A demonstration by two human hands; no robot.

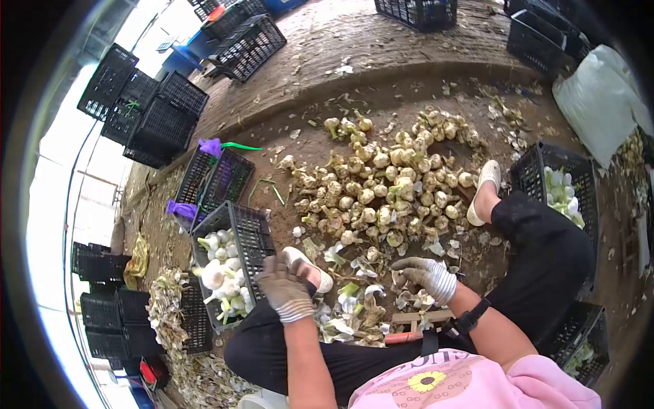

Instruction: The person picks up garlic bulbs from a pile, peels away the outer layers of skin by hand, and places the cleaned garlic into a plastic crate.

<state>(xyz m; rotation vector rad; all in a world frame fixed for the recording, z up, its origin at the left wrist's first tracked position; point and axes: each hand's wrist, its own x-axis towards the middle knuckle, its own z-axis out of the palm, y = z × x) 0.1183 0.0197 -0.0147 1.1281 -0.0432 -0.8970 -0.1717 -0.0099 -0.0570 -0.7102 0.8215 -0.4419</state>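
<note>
My left hand (283,288), in a dirty grey glove with a white ribbed cuff, is beside the right side of a black crate (253,238) of cleaned white bulbs (221,276). Its fingers are apart, and no object shows in them. Over peeled leaves and skins (351,310) hovers my right hand (428,276), in a similar glove. Its fingers stretch left, slightly bent and apart, with nothing visible in them. Beyond both hands a large heap of soiled, garlic-like bulbs (381,194) lies on the ground between my feet.
Another black crate (586,180) with white and green pieces stands at the right, below a pale sack (599,99). Stacked black crates (160,123) stand at upper left. Purple bags (210,146) hang on nearer crates. A skin pile (167,313) lies at lower left.
</note>
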